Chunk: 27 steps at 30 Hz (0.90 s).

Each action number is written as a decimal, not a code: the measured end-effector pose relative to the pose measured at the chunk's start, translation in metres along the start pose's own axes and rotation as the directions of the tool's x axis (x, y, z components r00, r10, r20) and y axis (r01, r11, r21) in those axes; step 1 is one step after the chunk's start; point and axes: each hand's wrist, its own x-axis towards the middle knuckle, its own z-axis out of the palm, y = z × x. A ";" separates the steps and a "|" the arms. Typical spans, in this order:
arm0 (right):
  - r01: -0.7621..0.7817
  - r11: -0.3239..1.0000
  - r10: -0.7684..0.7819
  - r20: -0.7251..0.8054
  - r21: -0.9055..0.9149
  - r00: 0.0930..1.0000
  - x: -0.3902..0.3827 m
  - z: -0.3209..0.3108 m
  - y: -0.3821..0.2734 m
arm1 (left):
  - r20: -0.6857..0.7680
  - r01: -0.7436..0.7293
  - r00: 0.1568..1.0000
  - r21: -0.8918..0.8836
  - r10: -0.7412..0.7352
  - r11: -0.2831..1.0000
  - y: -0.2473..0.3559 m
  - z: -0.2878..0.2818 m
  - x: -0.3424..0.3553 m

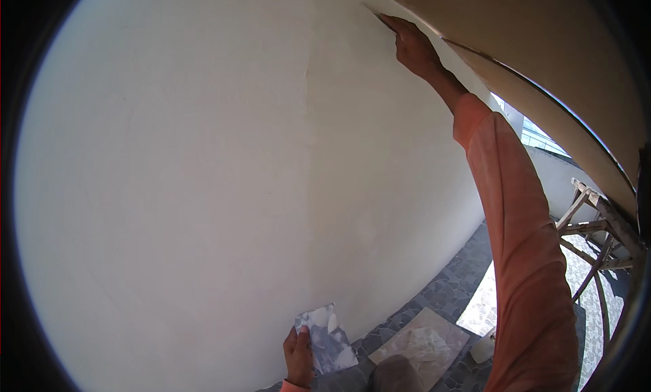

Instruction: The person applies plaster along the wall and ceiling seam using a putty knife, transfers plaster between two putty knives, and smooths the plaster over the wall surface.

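High on the pale wall (203,154), my right hand (413,46) grips a thin metal putty knife (376,15), its blade at the wall close beneath the brown overhead edge. The wall shows a lighter left part and a slightly darker right strip. Low in the view, my left hand (298,355) holds a flat grey plate (329,334) smeared with white paste, thumb over its near side.
A brown board ceiling (576,53) runs along the upper right. A wooden trestle (590,229) stands at the right by a low wall (559,182). A paste-marked square board (420,344) lies on the patterned grey floor (461,263), beside a small pale container (481,348).
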 end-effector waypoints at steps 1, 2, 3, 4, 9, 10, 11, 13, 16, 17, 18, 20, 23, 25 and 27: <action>0.013 1.000 -0.013 0.011 0.004 1.000 -0.003 0.000 0.000 | -0.004 -0.001 1.000 0.001 0.001 1.000 0.000 -0.001 0.000; 0.026 1.000 -0.026 0.022 0.007 0.999 -0.006 0.000 -0.001 | -0.013 -0.009 1.000 0.027 0.010 1.000 0.000 -0.002 0.000; 0.026 1.000 -0.026 0.022 0.010 0.999 -0.010 0.002 -0.003 | -0.021 -0.017 1.000 0.053 0.018 0.998 -0.001 -0.004 0.000; 0.078 0.996 -0.079 0.019 0.033 0.997 -0.015 0.002 -0.003 | -0.021 -0.015 1.000 0.053 0.016 0.998 -0.002 -0.006 0.000; 0.116 0.993 -0.116 0.046 -0.006 0.992 -0.048 0.015 -0.012 | 0.035 0.038 0.999 0.071 -0.041 0.997 -0.002 -0.014 0.002; 0.115 0.993 -0.114 0.048 -0.009 0.992 -0.057 0.017 -0.014 | 0.038 0.041 0.998 0.072 -0.044 0.997 -0.001 -0.013 0.002; 0.134 0.991 -0.133 0.044 -0.028 0.990 -0.065 0.021 -0.015 | 0.039 0.042 0.998 0.054 -0.044 0.998 -0.001 -0.011 0.002; 0.162 0.985 -0.160 0.045 -0.053 0.986 -0.081 0.026 -0.017 | 0.039 0.043 0.998 0.038 -0.044 0.998 -0.001 -0.011 0.002; 0.184 0.980 -0.180 0.060 -0.071 0.982 -0.105 0.028 -0.016 | 0.058 0.041 0.997 0.041 -0.044 0.998 0.001 -0.006 0.002; 0.237 0.966 -0.237 0.016 -0.100 0.971 -0.112 0.029 -0.018 | 0.030 0.037 0.999 0.014 -0.037 0.999 0.006 0.002 0.000; 0.237 0.966 -0.237 0.015 -0.099 0.972 -0.119 0.028 -0.020 | 0.003 0.031 1.000 -0.014 -0.031 0.999 0.010 0.006 -0.001; 0.263 0.961 -0.258 0.060 -0.083 0.964 -0.136 0.023 -0.020 | 0.010 0.037 0.999 0.015 -0.037 0.999 0.007 0.002 0.000; 0.220 0.973 -0.211 0.117 -0.065 0.970 -0.155 0.008 -0.021 | 0.015 0.042 0.999 0.061 -0.043 0.997 -0.001 -0.006 0.003; 0.190 0.981 -0.183 0.134 -0.041 0.974 -0.159 -0.002 -0.026 | 0.012 0.038 0.999 0.078 -0.039 0.996 -0.005 -0.008 0.005; 0.148 0.989 -0.146 0.098 -0.011 0.984 -0.148 -0.013 -0.031 | -0.009 0.051 0.999 0.022 -0.050 0.998 -0.007 -0.007 0.006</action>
